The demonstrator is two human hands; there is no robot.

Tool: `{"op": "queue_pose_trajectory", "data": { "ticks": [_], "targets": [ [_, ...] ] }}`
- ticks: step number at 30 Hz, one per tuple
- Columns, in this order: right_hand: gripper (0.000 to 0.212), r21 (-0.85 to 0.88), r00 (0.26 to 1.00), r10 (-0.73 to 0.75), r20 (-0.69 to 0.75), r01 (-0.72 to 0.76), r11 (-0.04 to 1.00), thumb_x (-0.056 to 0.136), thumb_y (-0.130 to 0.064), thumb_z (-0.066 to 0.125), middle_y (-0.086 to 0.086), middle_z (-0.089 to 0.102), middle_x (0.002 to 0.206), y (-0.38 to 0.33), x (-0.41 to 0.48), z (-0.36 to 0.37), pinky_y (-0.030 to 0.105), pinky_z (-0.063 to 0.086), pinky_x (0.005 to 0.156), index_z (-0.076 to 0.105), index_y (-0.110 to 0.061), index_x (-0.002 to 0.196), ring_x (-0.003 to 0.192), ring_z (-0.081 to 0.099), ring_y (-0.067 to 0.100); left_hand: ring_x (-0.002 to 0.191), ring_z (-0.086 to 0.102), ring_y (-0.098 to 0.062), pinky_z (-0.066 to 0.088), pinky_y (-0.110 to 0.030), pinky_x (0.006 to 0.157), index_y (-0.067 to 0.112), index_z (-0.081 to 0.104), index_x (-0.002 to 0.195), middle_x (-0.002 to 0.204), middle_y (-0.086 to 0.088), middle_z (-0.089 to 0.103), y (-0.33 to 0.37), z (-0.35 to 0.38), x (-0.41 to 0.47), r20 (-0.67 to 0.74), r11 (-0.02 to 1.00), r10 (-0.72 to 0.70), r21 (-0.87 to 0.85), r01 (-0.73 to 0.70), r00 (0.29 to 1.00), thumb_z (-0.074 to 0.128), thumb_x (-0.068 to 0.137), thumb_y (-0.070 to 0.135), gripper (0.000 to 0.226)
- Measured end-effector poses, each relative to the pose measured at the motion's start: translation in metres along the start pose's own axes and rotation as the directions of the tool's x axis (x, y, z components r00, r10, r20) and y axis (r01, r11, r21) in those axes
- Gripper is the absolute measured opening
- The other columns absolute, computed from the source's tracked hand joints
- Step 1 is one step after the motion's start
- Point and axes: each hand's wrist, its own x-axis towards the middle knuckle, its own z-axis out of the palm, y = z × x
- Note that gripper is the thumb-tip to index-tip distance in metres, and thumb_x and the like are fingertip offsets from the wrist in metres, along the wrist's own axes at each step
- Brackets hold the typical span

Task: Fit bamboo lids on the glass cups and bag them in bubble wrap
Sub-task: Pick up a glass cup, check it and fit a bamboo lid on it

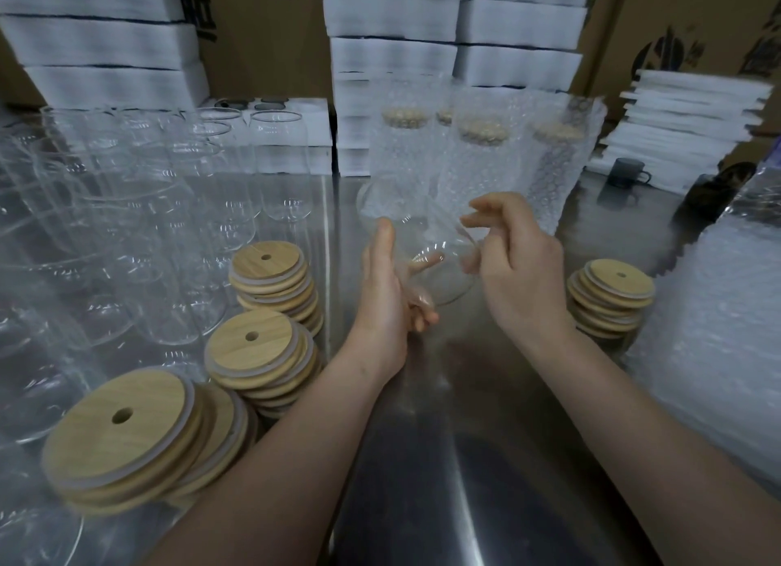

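Standing at far left: a crowd of empty glasses [126,210], upright, mouths up. Just right of them, three stacks of bamboo lids [253,346] are sitting with straw holes upward.

At centre the left hand [386,299] is gripping the glass cup [443,280], thumb lying along its left wall and fingers curling beneath. The cup is hanging tilted above the table, its long axis running away from the person. Its open mouth is facing the person and its base is pointing toward the wrapped cups [481,172] standing behind. The right hand [520,269] is pinching the cup's right wall near the rim.

Further right, a short lid stack [610,291] is sitting beside a heap of bubble wrap [718,333].

A steel table [422,460] is carrying everything. White foam sheets [105,46], cardboard cartons [262,37] and a dark mug [625,172] are lining the back.
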Motion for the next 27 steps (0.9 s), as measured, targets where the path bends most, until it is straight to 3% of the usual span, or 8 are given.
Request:
{"op": "queue_pose_trajectory", "data": {
  "ticks": [4,6,8,10,12,14,19,27],
  "targets": [
    [0.024,-0.534,0.959,0.248,0.135,-0.140,0.834,0.091,-0.021,0.044,0.009,0.067,0.106,0.008,0.012,-0.023,0.039,0.043,0.072,0.064,-0.016,0.103,0.097,0.060,0.035,0.043,0.053,-0.016,0.039,-0.022,0.039,0.024,0.021,0.149,0.114,-0.007,0.069,-0.002,0.000,-0.002,-0.149,0.984,0.146,0.125,-0.128,0.978,0.039,0.094,0.060,0.068],
    [0.027,-0.677,0.887,0.395,0.238,-0.140,0.722,0.089,-0.033,0.049,0.012,0.064,0.106,0.009,0.011,-0.032,0.037,0.040,0.069,0.064,-0.013,0.100,0.096,0.060,0.036,0.075,0.069,-0.015,0.058,-0.035,0.064,0.026,0.013,0.152,0.130,-0.008,0.059,-0.001,0.002,-0.004,-0.203,0.972,0.214,0.140,-0.188,0.956,0.046,0.094,0.054,0.072],
    [0.037,-0.752,0.784,0.526,0.330,-0.119,0.648,0.087,-0.041,0.055,0.013,0.062,0.115,0.007,0.008,-0.038,0.037,0.044,0.075,0.063,-0.013,0.110,0.104,0.059,0.035,0.114,0.062,-0.023,0.049,-0.056,0.097,0.027,0.007,0.153,0.131,-0.004,0.057,0.000,0.004,-0.005,-0.248,0.960,0.267,0.149,-0.236,0.931,0.053,0.094,0.045,0.078],
    [0.048,-0.806,0.688,0.619,0.379,-0.083,0.586,0.086,-0.046,0.060,0.013,0.059,0.126,0.003,0.007,-0.041,0.039,0.049,0.087,0.059,-0.015,0.123,0.114,0.057,0.034,0.118,0.059,-0.024,0.044,-0.059,0.101,0.030,-0.001,0.153,0.122,0.002,0.059,0.001,0.005,-0.006,-0.280,0.944,0.311,0.199,-0.262,0.908,0.059,0.092,0.040,0.086],
    [0.047,-0.820,0.628,0.662,0.409,-0.066,0.569,0.083,-0.045,0.064,0.010,0.059,0.129,0.000,0.008,-0.043,0.040,0.050,0.093,0.061,-0.019,0.122,0.116,0.056,0.032,0.118,0.057,-0.018,0.048,-0.047,0.102,0.031,-0.004,0.153,0.126,0.001,0.055,-0.001,0.004,-0.006,-0.291,0.924,0.351,0.265,-0.278,0.890,0.063,0.090,0.040,0.092],
    [0.044,-0.819,0.595,0.682,0.424,-0.068,0.569,0.084,-0.038,0.063,0.010,0.060,0.128,-0.002,0.009,-0.044,0.040,0.051,0.093,0.060,-0.019,0.124,0.114,0.058,0.030,0.121,0.050,-0.013,0.044,-0.015,0.097,0.026,0.001,0.153,0.132,0.002,0.050,-0.004,0.000,-0.004,-0.282,0.885,0.403,0.361,-0.293,0.870,0.066,0.087,0.043,0.094],
    [0.044,-0.794,0.641,0.671,0.373,-0.154,0.589,0.086,-0.028,0.058,0.012,0.058,0.130,-0.004,0.008,-0.044,0.041,0.050,0.096,0.056,-0.016,0.129,0.118,0.056,0.032,0.118,0.040,0.002,0.030,-0.019,0.094,0.023,0.024,0.146,0.142,0.010,0.045,-0.004,-0.005,-0.003,-0.312,0.791,0.505,0.541,-0.286,0.805,0.072,0.078,0.053,0.088],
    [0.051,-0.509,0.779,0.561,0.281,-0.375,0.775,0.078,-0.048,0.068,0.001,0.067,0.117,0.000,0.007,-0.029,0.032,0.047,0.084,0.063,-0.031,0.126,0.111,0.062,0.025,0.123,0.039,-0.004,0.024,-0.009,0.083,0.019,0.030,0.142,0.135,0.014,0.043,-0.004,-0.013,-0.001,-0.286,0.656,0.599,0.711,-0.253,0.748,0.076,0.077,0.046,0.084]
  ]
}}
